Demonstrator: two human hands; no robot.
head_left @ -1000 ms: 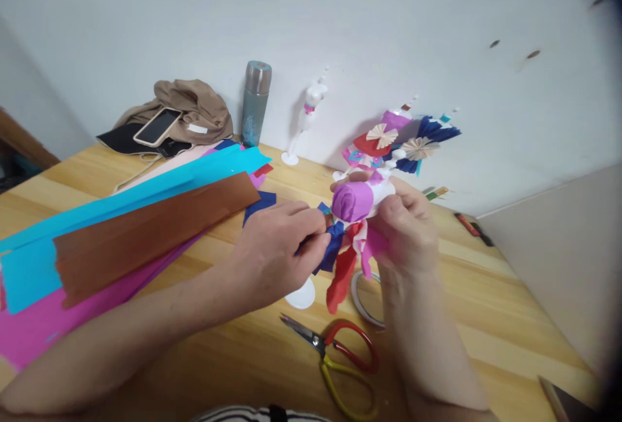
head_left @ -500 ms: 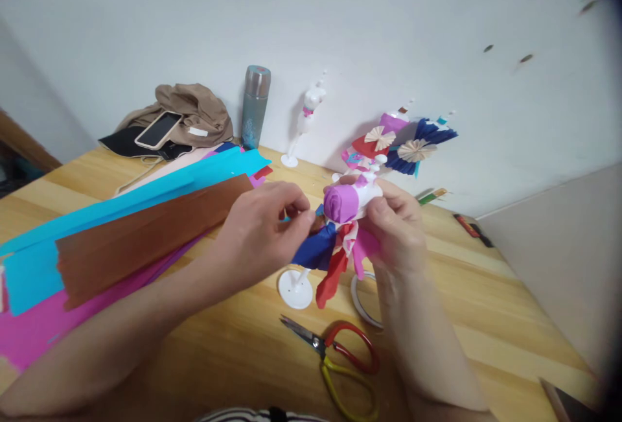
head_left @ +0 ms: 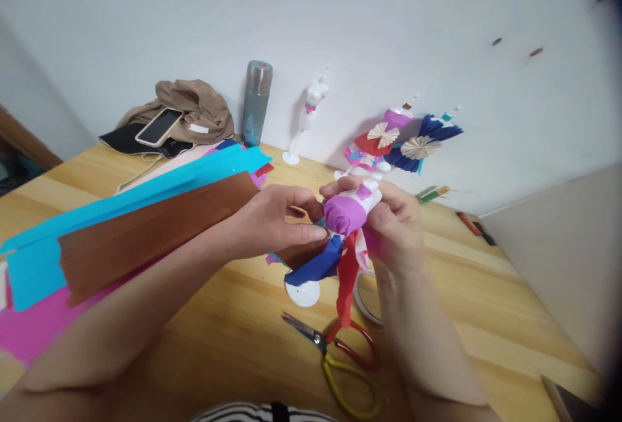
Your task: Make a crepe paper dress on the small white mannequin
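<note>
My right hand (head_left: 396, 221) is wrapped round the back of a small white dress-form mannequin (head_left: 372, 198), which leans toward me. Purple paper (head_left: 345, 211) with a rolled spiral covers its bust. Blue (head_left: 315, 263), red (head_left: 346, 279) and brown paper strips (head_left: 301, 250) hang from its waist. My left hand (head_left: 286, 221) is closed at the waist, thumb and finger pinching the top of the brown strip. The mannequin's round white base (head_left: 302, 293) shows below the strips.
Scissors (head_left: 318, 344) with red and yellow handles lie in front, near a tape roll (head_left: 367, 299). Long sheets of brown (head_left: 155, 234) and blue paper (head_left: 34, 279) lie left. Behind are a thermos (head_left: 256, 104), a phone (head_left: 159, 127), a bare mannequin (head_left: 315, 94) and dressed mannequins (head_left: 383, 137).
My left hand has moved slightly right, closer to the waist, and the brown strip now shows spread beside the blue one. The mannequin has tilted more toward me; the red strip hangs straighter.
</note>
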